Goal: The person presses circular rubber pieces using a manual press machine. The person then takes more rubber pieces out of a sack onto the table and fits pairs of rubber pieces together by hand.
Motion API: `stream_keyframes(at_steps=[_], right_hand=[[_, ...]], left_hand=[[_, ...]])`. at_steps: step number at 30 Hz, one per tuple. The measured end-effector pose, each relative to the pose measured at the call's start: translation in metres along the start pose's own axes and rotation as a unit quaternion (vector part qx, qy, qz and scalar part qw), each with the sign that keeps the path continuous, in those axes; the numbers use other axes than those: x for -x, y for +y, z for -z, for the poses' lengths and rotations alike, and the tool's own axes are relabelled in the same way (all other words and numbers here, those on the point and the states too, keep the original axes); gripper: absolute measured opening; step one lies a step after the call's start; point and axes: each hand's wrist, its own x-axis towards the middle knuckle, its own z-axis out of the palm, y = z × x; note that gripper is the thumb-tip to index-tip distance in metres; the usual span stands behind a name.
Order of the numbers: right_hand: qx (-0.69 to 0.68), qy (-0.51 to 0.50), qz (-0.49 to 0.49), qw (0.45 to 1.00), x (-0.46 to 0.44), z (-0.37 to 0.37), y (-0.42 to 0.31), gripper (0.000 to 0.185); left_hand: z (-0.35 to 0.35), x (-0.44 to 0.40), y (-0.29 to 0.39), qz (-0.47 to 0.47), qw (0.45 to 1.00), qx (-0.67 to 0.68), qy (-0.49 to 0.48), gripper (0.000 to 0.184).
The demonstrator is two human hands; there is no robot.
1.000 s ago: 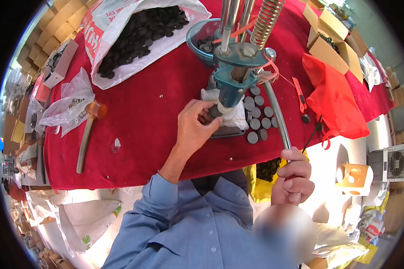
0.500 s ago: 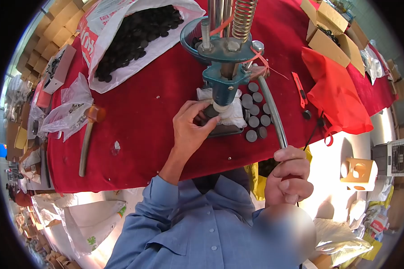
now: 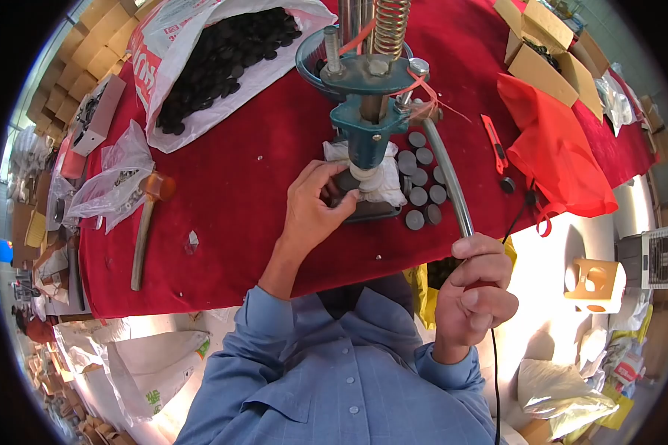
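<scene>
Under the head of a green hand press (image 3: pixel 367 133), my left hand (image 3: pixel 309 199) pinches a dark round cap (image 3: pixel 344 180) between thumb and fingers. The cap is tilted at the left side of the press's pale round tip (image 3: pixel 364 172); whether they touch I cannot tell. A folded white cloth (image 3: pixel 384 191) lies below the tip on the press base. My right hand (image 3: pixel 476 288) is closed round the lower end of the press's metal lever (image 3: pixel 450 182), which slants down toward me. Several dark round caps (image 3: pixel 418 196) lie just right of the cloth.
A white sack (image 3: pixel 147 89) full of black discs lies open at the back left. A mallet (image 3: pixel 142 241) and a clear plastic bag (image 3: pixel 111 189) are on the left. To the right are a red cutter knife (image 3: pixel 493 141), a red bag (image 3: pixel 553 152) and a cardboard box (image 3: pixel 545 70).
The cap in my left hand has tipped up from a flatter pose, and the hand has shifted slightly left. My right hand stays on the lever, which has hardly moved.
</scene>
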Motion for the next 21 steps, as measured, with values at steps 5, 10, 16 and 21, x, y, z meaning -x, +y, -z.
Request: stream_keyframes(at_steps=[5, 10, 16, 21], right_hand=[[0.009, 0.006, 0.006, 1.000, 0.002, -0.001, 0.002, 0.027], [0.004, 0.015, 0.013, 1.000, 0.002, -0.001, 0.004, 0.027], [0.007, 0.013, 0.010, 1.000, 0.002, -0.002, 0.003, 0.028], [0.009, 0.019, 0.011, 1.000, 0.002, -0.003, 0.002, 0.027]], left_hand=[[0.002, -0.007, 0.001, -0.036, 0.999, -0.026, -0.012, 0.045], [0.004, -0.011, 0.000, -0.033, 0.999, -0.011, -0.021, 0.052], [0.013, -0.026, -0.010, -0.037, 0.995, -0.018, -0.094, 0.046], [0.026, -0.040, -0.010, -0.027, 0.984, -0.008, -0.174, 0.047]])
